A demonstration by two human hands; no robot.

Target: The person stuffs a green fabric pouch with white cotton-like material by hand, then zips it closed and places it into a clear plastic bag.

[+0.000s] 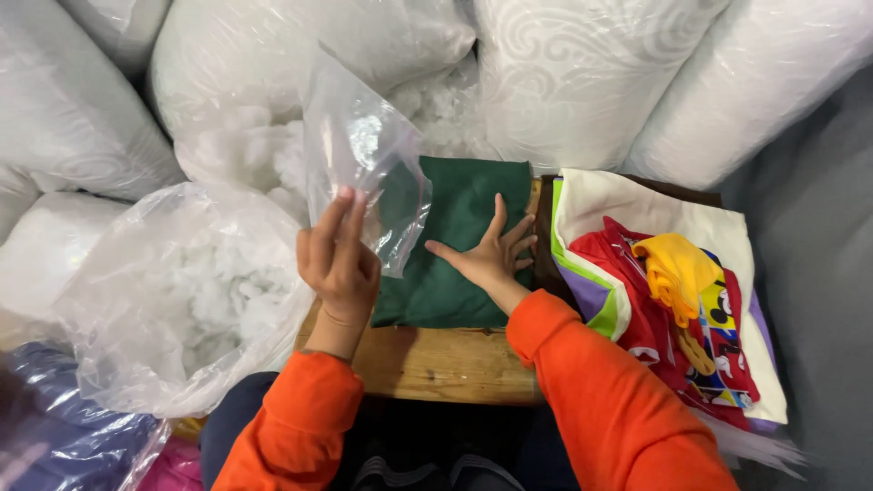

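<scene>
My left hand [338, 264] pinches a clear bag [364, 159] by its lower edge, grip clamped on the film, just left of centre frame. My right hand [491, 255] lies flat, fingers spread, on the green cloth [455, 245] on the counter [436, 364] at centre. The film looks slippery, so the bag could slide out of my pinch. Loose stuffing [209, 300] at left may cling to the cloth. The printed covers [655, 282] at right overhang the edge and could slip off.

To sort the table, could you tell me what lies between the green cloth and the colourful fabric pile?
In the head view, a dark brown cloth edge.
</scene>
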